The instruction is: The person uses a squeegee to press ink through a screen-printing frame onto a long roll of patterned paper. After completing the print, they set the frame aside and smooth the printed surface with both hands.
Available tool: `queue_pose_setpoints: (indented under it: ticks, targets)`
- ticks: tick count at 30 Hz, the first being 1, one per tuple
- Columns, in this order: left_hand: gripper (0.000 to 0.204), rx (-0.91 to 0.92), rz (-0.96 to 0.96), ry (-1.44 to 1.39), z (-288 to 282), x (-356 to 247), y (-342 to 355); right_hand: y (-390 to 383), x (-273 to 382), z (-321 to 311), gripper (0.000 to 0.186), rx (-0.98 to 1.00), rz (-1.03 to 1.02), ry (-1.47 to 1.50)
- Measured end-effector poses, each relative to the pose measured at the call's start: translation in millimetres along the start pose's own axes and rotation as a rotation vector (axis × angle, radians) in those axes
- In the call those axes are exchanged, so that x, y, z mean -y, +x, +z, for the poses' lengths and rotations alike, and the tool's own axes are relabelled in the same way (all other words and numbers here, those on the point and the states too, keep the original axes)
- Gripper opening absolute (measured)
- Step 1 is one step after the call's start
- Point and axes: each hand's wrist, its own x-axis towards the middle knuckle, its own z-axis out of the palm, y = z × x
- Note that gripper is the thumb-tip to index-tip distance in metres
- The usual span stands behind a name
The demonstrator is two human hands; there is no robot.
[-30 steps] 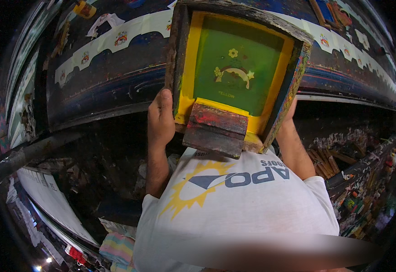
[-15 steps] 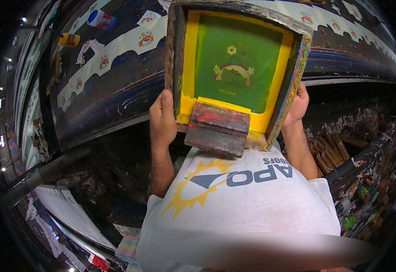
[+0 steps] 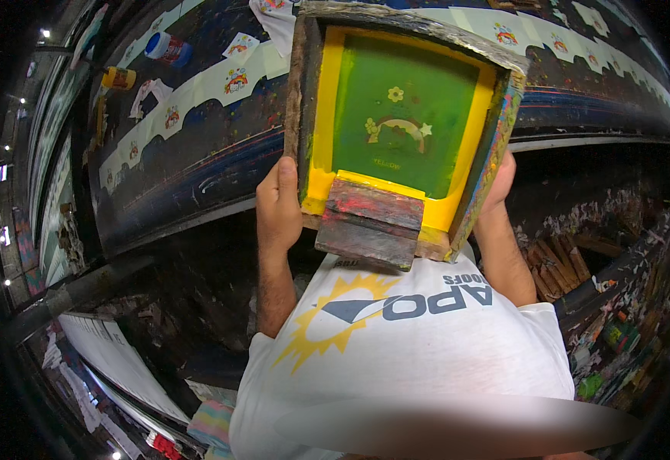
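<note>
I hold a wooden screen-printing frame (image 3: pixel 523 77) upright before my chest, with green mesh (image 3: pixel 404 77) bearing a small flower-and-arch design and yellow ink along its edges. A paint-stained squeegee (image 3: pixel 369 234) rests inside at the lower end, overhanging the near rim. My left hand (image 3: pixel 277 211) is closed on the frame's left side, thumb along the wood. Behind the right side, my right hand (image 3: pixel 494 184) grips the frame, its fingers partly hidden.
Printed white pieces (image 3: pixel 235 84) line a dark bench (image 3: pixel 181 184) beyond, beside a blue-lidded jar (image 3: pixel 167 48), a yellow container (image 3: pixel 118 77) and a white cloth (image 3: pixel 151 100). Wood pieces (image 3: pixel 557 261) lie below at right. A white board (image 3: pixel 112 360) is at lower left.
The view has shifted, showing more of the bench's left end and its containers. Both hands stay on the frame, which has barely moved relative to my chest.
</note>
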Motion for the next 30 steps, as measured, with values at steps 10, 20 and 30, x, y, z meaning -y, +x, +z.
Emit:
queue_pose_setpoints:
  ticks: [10, 20, 30]
  targets:
    - [0.052, -0.073, 0.000, -0.030, 3, 0, -14, 6, 7, -10, 0.057, -0.040, 0.028, -0.120]
    - [0.054, -0.084, -0.012, 0.040, -1, -6, -22, 14, 0, 0, 0.054, 0.022, 0.072, -0.051]
    - [0.057, -0.098, -0.010, 0.015, -4, -6, -26, 13, -11, 9, 0.054, -0.034, 0.069, -0.059]
